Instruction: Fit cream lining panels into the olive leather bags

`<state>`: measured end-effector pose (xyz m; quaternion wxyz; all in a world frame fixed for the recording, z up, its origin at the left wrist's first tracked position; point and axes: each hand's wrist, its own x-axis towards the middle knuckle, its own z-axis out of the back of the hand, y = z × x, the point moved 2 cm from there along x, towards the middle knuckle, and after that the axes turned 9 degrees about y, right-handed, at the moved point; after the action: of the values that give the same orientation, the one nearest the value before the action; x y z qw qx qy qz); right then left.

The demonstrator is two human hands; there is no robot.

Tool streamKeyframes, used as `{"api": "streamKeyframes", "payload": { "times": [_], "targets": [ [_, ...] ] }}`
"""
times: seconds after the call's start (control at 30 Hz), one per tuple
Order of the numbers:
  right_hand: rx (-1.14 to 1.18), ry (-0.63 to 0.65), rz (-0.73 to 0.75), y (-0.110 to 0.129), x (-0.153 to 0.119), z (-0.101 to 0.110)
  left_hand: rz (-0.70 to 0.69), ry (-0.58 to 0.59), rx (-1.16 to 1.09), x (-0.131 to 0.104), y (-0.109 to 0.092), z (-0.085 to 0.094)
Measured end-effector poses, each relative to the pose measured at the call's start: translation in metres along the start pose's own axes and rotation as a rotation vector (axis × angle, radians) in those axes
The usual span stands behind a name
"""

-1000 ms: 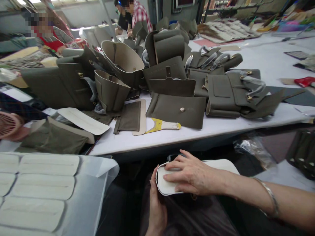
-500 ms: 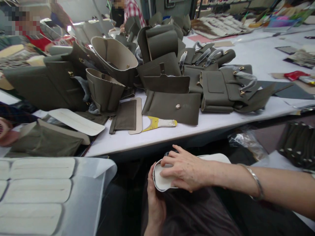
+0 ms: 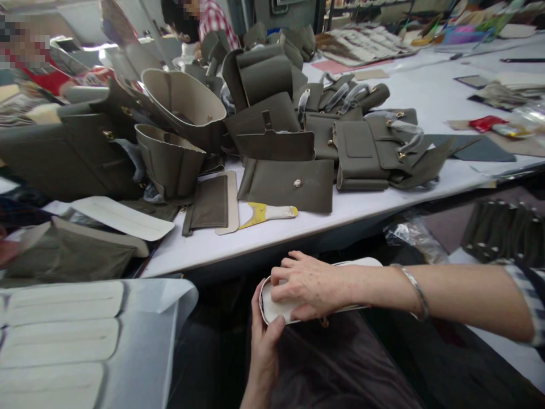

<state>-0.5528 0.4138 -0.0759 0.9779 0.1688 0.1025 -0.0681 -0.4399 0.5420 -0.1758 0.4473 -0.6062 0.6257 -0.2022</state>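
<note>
A long cream piece with rounded ends and a raised rim [image 3: 267,296] lies over my lap. It resembles a bag base; its exact kind I cannot tell. My left hand [image 3: 264,346] is wrapped around its left end, with the thumb over the near rim. Across its top lies my right hand [image 3: 309,286], fingers bent and apart, fingertips pressing on the cream surface inside the rim. That hand and forearm hide much of the piece. A small brass-coloured part [image 3: 325,321] shows below the right hand.
Olive-grey bags and bag parts [image 3: 361,156] crowd the white table [image 3: 191,250] ahead. A yellow-and-white spreader [image 3: 268,213] lies near its edge. Cream oblong panels [image 3: 63,301] rest on a translucent sheet at left. Dark straps [image 3: 502,233] lie at right. A co-worker's checked sleeve [image 3: 217,23] shows behind.
My left thumb has come over the near rim. Both hands and the cream piece sit slightly further left in view. More of my right sleeve shows, and the view has shifted a little.
</note>
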Motion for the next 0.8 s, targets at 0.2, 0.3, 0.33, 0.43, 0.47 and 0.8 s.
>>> {"api": "streamKeyframes", "payload": {
  "times": [0.2,0.3,0.33,0.43,0.47,0.8],
  "targets": [
    [0.099,-0.030,-0.049,0.001,-0.005,-0.006,0.058,0.057,0.012,-0.004,-0.014,-0.005],
    [0.110,-0.034,-0.055,0.001,-0.007,-0.010,0.077,0.059,-0.024,-0.006,-0.015,-0.006],
    [0.103,-0.031,-0.050,0.001,-0.007,-0.010,0.078,0.058,-0.035,-0.006,-0.015,-0.006],
    [0.060,-0.023,-0.026,0.002,-0.007,-0.008,0.101,0.060,-0.059,-0.005,-0.017,-0.005],
    [0.042,-0.026,-0.019,0.002,-0.007,-0.007,0.111,0.061,-0.058,-0.004,-0.018,-0.004],
    [0.031,-0.014,-0.106,0.007,-0.006,-0.004,0.047,-0.005,-0.080,-0.004,-0.015,-0.005]
  ]
}}
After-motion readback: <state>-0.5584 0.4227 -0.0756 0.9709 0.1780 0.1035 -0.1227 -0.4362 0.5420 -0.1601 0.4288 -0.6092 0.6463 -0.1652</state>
